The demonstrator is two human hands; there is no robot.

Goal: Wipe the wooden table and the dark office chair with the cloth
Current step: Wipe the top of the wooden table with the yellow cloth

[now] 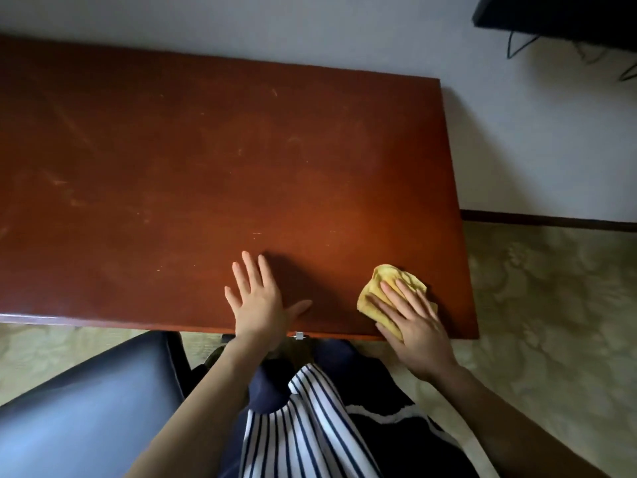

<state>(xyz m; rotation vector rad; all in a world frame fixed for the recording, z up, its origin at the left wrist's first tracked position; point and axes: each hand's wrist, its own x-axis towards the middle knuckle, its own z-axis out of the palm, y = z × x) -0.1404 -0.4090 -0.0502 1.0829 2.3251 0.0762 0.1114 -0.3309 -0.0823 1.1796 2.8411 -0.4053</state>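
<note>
The reddish-brown wooden table (206,160) fills the middle of the view, its top marked with faint scuffs. A crumpled yellow cloth (386,284) lies near the table's front right corner. My right hand (413,322) presses flat on the cloth with straight fingers. My left hand (258,298) rests flat on the bare tabletop near the front edge, fingers spread. The dark office chair (86,401) shows its seat at the lower left, partly tucked under the table's front edge.
A pale wall runs behind the table. A dark object with hanging cables (558,19) sits at the top right. Patterned floor (551,305) lies to the right of the table, with a dark baseboard (551,220) along the wall.
</note>
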